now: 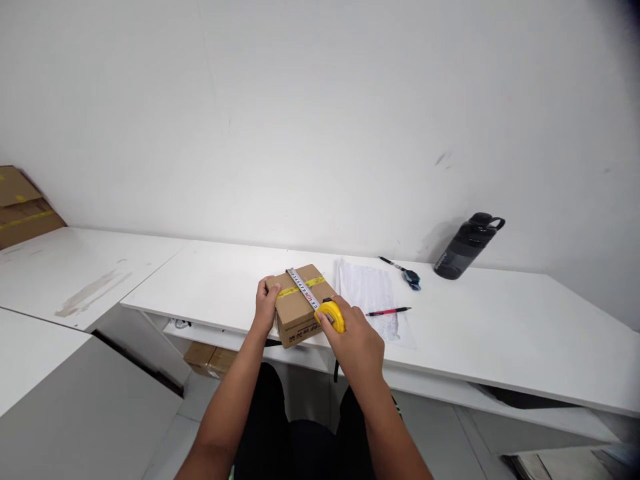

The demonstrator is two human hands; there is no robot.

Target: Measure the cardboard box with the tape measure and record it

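A small brown cardboard box [290, 310] with yellow tape across its top is tilted at the front edge of the white table. My left hand [266, 303] grips its left side, the thumb near the top edge. In my right hand [357, 337] is a yellow tape measure [331, 316], held at the box's near right corner. Its blade [301, 287] is drawn out across the box top, over the yellow tape, reaching the far edge. The palm side of my right hand is hidden.
Sheets of paper in a clear sleeve [360, 283] lie right of the box, with a red and black pen [389, 311] on them. Behind are a black pen [391, 263] and a small dark blue item [412, 279]. A dark bottle [467, 247] stands by the wall. Cardboard boxes [25, 207] sit far left.
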